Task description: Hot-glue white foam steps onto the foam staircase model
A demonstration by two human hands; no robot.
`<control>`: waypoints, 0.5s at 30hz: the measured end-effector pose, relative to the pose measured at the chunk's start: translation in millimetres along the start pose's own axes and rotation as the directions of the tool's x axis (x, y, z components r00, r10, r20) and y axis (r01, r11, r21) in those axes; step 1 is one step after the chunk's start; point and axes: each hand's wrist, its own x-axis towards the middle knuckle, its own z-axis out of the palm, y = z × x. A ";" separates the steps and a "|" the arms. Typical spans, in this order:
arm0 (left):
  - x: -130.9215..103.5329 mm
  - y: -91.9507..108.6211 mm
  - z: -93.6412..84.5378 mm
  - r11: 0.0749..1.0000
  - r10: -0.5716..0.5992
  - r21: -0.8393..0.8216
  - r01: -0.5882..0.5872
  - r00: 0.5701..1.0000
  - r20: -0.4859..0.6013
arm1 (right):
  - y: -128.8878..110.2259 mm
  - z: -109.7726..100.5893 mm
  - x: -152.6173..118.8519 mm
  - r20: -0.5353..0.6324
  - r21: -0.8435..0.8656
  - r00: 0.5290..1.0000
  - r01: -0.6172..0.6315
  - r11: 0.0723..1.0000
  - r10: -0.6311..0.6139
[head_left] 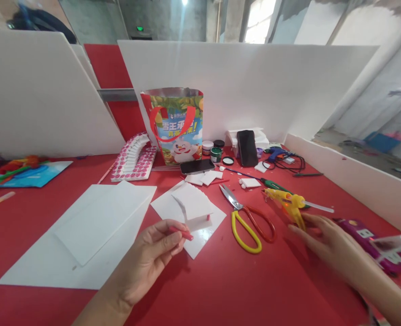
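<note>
My left hand (152, 251) pinches a short red stick (182, 233) between thumb and fingers, just in front of a small white foam-board model (195, 206) that stands on a white square base with a red post under it. My right hand (326, 240) lies on the red table, fingers spread, with its fingertips at the handle of a yellow hot glue gun (288, 203). Scissors with one yellow and one red handle (246, 219) lie between my two hands.
Large white foam sheets (88, 231) lie at the left. A printed gift bag (178, 124), two black phones (196, 166), paint jars (215, 154), a blue glue gun with cable (278, 154) and a purple power strip (366, 237) sit around. White partition boards (248, 86) wall the table.
</note>
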 end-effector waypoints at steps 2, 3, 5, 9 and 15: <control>0.9 -4.6 -4.7 0.999 -0.003 0.039 0.003 1.000 -0.007 | -4.0 -10.9 -23.8 -0.086 -0.102 0.992 0.081 0.992 -0.090; 2.2 -6.5 -6.7 0.998 0.002 0.061 -0.002 1.000 -0.011 | -10.1 -15.7 -33.7 -0.118 -0.131 0.983 0.124 0.984 -0.139; 5.8 -9.2 -9.0 0.996 0.021 0.092 -0.019 0.999 -0.027 | -31.9 -23.9 -44.9 -0.152 -0.129 0.954 0.240 0.962 -0.258; 11.8 -11.7 -5.8 0.995 0.053 0.086 -0.044 0.994 -0.097 | -101.3 -29.4 -25.2 -0.158 -0.016 0.869 0.473 0.881 -0.469; 12.7 -13.8 -2.0 0.995 0.096 0.001 -0.098 0.965 -0.244 | -175.2 7.4 38.6 -0.112 0.196 0.758 0.650 0.734 -0.642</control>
